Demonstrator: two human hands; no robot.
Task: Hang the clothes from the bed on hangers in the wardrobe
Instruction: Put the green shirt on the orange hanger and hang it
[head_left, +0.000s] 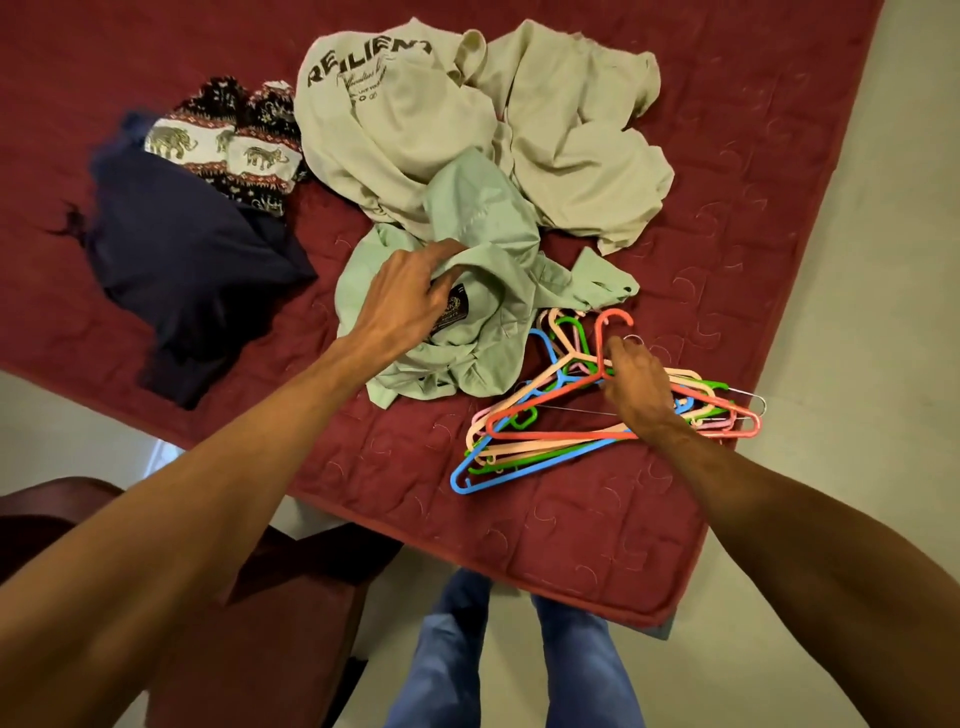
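Currently the person is standing at the corner of the bed (571, 545), which is wearing a maroon quilted cover, and is reaching both bare arms over it. The left hand (410, 296) is grasping the pale green shirt (483, 218), its fingers curling into the bunched fabric at the collar, right beside a dark sewn-in label (453, 312). The right hand (634, 384) is pinching the red hanger (550, 396) at the neck just below its hook. That hanger is lying on top of a heap of coloured hangers (498, 457), blue, green, peach and pink, which is resting near the bed's edge and just beside the green shirt.

Farther back, a beige sweatshirt (395, 119) with dark lettering is lying crumpled against another beige garment (582, 130), and both are touching the green shirt. To the left, a navy garment (197, 249) is spreading over the cover, partly overlapping an elephant-print garment (223, 145). Legs in blue jeans (571, 665) are showing below, on a pale floor (857, 260).
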